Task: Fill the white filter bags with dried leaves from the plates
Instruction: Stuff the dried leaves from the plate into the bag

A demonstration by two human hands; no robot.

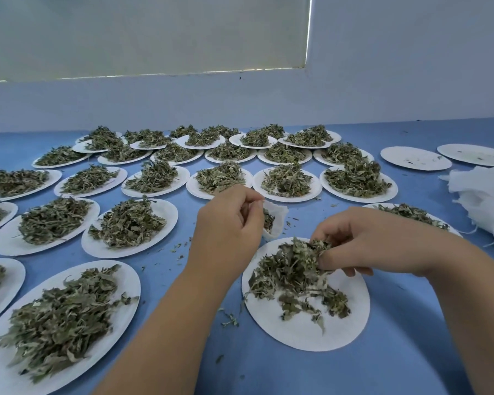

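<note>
While left hand (pixel 228 223) pinches filter bag (pixel 274 220) open beyond plate (pixel 305 323), right hand (pixel 351 243) grips dried leaves (pixel 294 272) on it.

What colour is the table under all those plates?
Blue, a plain blue table surface, shown clearly in the head view.

Roughly thirty plates (pixel 311 334) are carrying dried leaves (pixel 291 269) | two near-empty plates (pixel 415 158) | left hand (pixel 228 226), right hand (pixel 354 240) | one held filter bag (pixel 277 215)

plates (pixel 305 332) white | dried leaves (pixel 294 269) grey-green | table (pixel 411 323) blue | filter bag (pixel 278 216) white
</note>
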